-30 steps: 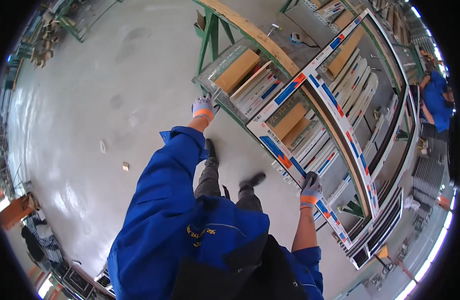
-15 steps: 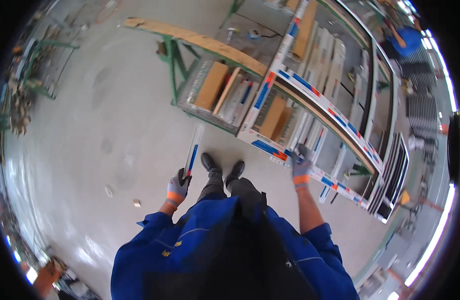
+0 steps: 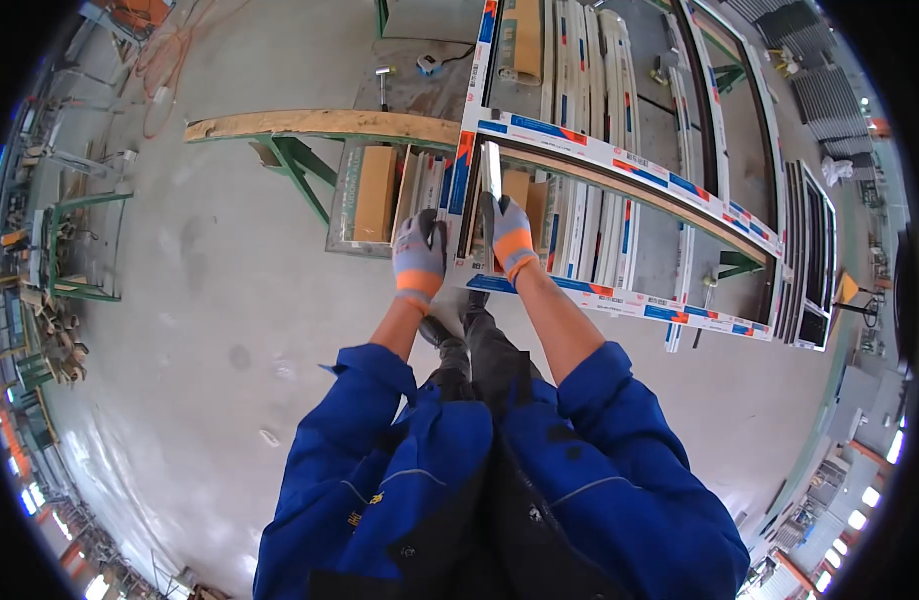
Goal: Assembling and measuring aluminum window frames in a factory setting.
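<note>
A large window frame (image 3: 629,160), white with blue and orange protective tape, lies on the trestles ahead of me. My right hand (image 3: 512,237), in a grey and orange glove, is closed around a short white profile strip (image 3: 492,170). The strip points away from me, just inside the frame's left bar. My left hand (image 3: 420,252), gloved alike, is closed at the outer side of that bar, with its fingers curled against it. Part of its grip is hidden by the glove.
A wooden beam (image 3: 319,124) on green trestle legs (image 3: 304,175) runs to the left. A hammer (image 3: 383,88) and a tape measure (image 3: 429,65) lie beyond it. Below the frame are cardboard boxes (image 3: 376,195) and long white profiles (image 3: 589,230). Dark frames (image 3: 814,260) stand at right.
The strip has passed from my left hand to my right. My left hand has come up to the frame's left bar, and my right hand has shifted left from the near bar. The view has turned.
</note>
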`<control>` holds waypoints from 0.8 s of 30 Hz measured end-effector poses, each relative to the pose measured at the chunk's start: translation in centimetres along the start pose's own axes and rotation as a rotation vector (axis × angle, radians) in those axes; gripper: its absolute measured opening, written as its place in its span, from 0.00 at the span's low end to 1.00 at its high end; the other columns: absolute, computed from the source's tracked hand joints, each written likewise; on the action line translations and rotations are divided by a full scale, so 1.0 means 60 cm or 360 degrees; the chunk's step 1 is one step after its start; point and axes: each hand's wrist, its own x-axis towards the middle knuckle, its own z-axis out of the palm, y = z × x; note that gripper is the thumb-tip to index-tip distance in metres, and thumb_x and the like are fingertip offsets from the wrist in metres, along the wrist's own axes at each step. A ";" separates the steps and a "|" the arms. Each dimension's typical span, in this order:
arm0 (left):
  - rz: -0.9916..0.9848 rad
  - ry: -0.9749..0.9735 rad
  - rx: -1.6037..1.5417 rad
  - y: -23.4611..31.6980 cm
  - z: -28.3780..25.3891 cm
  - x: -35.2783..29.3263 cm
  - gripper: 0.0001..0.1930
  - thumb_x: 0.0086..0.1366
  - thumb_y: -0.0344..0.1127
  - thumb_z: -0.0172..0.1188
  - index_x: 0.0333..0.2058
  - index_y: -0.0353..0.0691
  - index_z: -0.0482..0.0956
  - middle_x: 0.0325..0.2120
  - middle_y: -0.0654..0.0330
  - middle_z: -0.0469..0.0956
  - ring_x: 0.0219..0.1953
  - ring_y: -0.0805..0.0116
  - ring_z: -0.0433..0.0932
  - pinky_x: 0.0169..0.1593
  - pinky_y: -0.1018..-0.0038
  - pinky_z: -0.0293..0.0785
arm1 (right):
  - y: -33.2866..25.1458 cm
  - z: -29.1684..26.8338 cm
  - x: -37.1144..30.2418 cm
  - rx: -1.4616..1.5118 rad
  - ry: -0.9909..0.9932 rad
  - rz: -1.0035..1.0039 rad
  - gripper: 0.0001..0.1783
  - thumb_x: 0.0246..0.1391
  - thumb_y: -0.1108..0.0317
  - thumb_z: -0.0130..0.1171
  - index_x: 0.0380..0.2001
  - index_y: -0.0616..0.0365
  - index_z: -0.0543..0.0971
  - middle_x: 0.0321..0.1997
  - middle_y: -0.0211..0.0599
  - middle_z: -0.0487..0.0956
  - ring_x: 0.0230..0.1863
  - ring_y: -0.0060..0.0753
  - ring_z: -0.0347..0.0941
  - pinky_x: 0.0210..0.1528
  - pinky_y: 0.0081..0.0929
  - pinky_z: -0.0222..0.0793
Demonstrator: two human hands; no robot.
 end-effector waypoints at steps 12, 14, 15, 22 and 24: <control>-0.0156 -0.0129 -0.0323 -0.026 0.032 -0.020 0.17 0.72 0.37 0.46 0.51 0.31 0.74 0.44 0.46 0.75 0.47 0.51 0.75 0.51 0.68 0.69 | -0.044 0.094 -0.015 -0.0273 0.0270 -0.0055 0.23 0.65 0.51 0.42 0.43 0.61 0.74 0.33 0.58 0.81 0.37 0.59 0.78 0.40 0.50 0.74; -0.0191 -0.0109 -0.0375 -0.024 0.029 -0.017 0.17 0.73 0.37 0.46 0.51 0.31 0.74 0.43 0.47 0.75 0.46 0.53 0.75 0.51 0.69 0.69 | -0.043 0.092 -0.019 -0.0291 0.0283 -0.0130 0.21 0.64 0.53 0.44 0.44 0.60 0.74 0.32 0.56 0.81 0.36 0.59 0.78 0.39 0.49 0.74; -0.0172 -0.0104 -0.0340 -0.025 0.026 -0.015 0.17 0.73 0.37 0.45 0.51 0.31 0.74 0.44 0.46 0.75 0.46 0.53 0.75 0.52 0.69 0.69 | -0.041 0.087 -0.014 -0.0296 0.0261 -0.0124 0.21 0.64 0.53 0.44 0.44 0.60 0.74 0.32 0.56 0.81 0.36 0.59 0.78 0.39 0.49 0.74; -0.0175 -0.0129 -0.0305 -0.026 0.015 0.000 0.15 0.70 0.32 0.46 0.50 0.34 0.74 0.45 0.45 0.75 0.49 0.45 0.71 0.54 0.61 0.67 | -0.025 0.046 0.057 0.0074 -0.0241 -0.0030 0.16 0.60 0.57 0.52 0.35 0.59 0.81 0.26 0.52 0.81 0.29 0.51 0.80 0.32 0.42 0.75; -0.0182 -0.0133 -0.0312 -0.023 0.016 -0.004 0.14 0.70 0.32 0.46 0.50 0.34 0.74 0.45 0.45 0.75 0.49 0.45 0.71 0.54 0.61 0.67 | -0.024 0.033 0.068 0.0427 -0.0491 0.0149 0.17 0.56 0.55 0.58 0.30 0.60 0.82 0.23 0.49 0.81 0.26 0.47 0.79 0.30 0.39 0.74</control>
